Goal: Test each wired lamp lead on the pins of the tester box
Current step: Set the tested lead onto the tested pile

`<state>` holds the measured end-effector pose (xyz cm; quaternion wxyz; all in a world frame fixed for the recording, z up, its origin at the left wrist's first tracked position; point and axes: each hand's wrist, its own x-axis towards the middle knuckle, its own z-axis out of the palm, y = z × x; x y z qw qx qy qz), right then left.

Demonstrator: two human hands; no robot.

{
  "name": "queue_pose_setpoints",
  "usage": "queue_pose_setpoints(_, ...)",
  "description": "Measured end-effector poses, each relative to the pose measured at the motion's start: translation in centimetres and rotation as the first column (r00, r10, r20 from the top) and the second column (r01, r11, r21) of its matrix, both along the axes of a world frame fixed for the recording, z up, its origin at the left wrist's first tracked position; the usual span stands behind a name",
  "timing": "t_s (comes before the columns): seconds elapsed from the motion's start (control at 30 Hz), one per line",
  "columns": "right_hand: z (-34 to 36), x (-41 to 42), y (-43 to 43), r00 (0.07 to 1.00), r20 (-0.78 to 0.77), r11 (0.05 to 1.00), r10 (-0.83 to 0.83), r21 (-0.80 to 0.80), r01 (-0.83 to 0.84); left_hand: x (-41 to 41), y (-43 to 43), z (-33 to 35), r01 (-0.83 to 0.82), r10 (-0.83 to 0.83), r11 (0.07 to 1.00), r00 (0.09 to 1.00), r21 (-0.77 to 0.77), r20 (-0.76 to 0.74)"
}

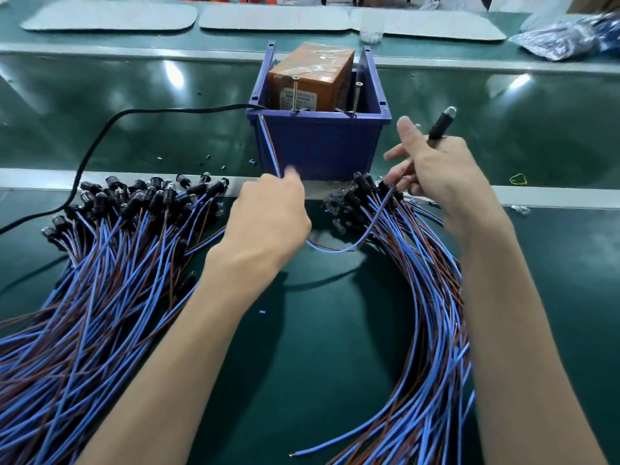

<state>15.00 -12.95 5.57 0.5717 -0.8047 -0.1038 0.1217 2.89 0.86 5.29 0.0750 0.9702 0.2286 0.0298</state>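
A blue bin (318,142) stands on the green worktop (302,330). In it sits the tester box (312,78), an orange block wrapped in clear tape. Its pale label (298,97) carries print too small to read. 2 screws rise at the bin's front rim, the left screw (295,94) against the label and the right screw (357,97) beside the box. A black cable (134,112) enters the bin at its front left corner.

The right hand (432,182) grips a black lamp holder (439,127) just to the right of the bin. The index finger is stretched upward and the other fingers are curled round the holder, whose clear bulb points up. Its lamp lead (335,250) sags in a loop across to the left hand (271,216), whose fingers are curled and pinching it. A blue and brown pair (270,149) rises from those fingertips to the bin's corner. I cannot tell whether it is the same lead.

1 heap of leads (117,263) lies under the left forearm, and another heap (426,297) under the right.
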Motion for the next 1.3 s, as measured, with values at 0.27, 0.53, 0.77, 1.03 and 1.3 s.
queue_pose_setpoints(0.27, -0.5, -0.2, -0.1, 0.978, 0.030, 0.976, 0.205, -0.079, -0.202, -1.1, -3.9, 0.5, 0.077, -0.537, 0.781, 0.590, -0.620, -0.603)
queue_pose_setpoints(0.53, -1.3, -0.2, -0.2, 0.961, 0.057, 0.859, 0.272, -0.465, -0.216, -1.8, -7.6, 0.4, 0.342, -0.751, 0.653, 0.405, -0.676, -0.521)
queue_pose_setpoints(0.77, -0.9, -0.6, -0.4, 0.960, 0.059, 0.807, 0.274, -0.558, -0.196, -1.9, -8.5, 0.2, 0.364, -0.834, 0.548, 0.300, -0.753, -0.463)
queue_pose_setpoints(1.03, -0.4, -0.8, -0.4, 0.959, 0.058, 0.709, 0.277, -0.686, -0.163, -1.3, 2.8, 0.4, 0.134, -0.178, 0.983, 0.841, -0.123, -0.511)
queue_pose_setpoints(1.3, -0.6, -0.8, 0.4, 0.951, 0.146, 0.771, 0.271, -0.624, -0.124, -2.3, 8.6, -0.5, -0.152, 0.040, 0.977, 0.820, -0.150, -0.571)
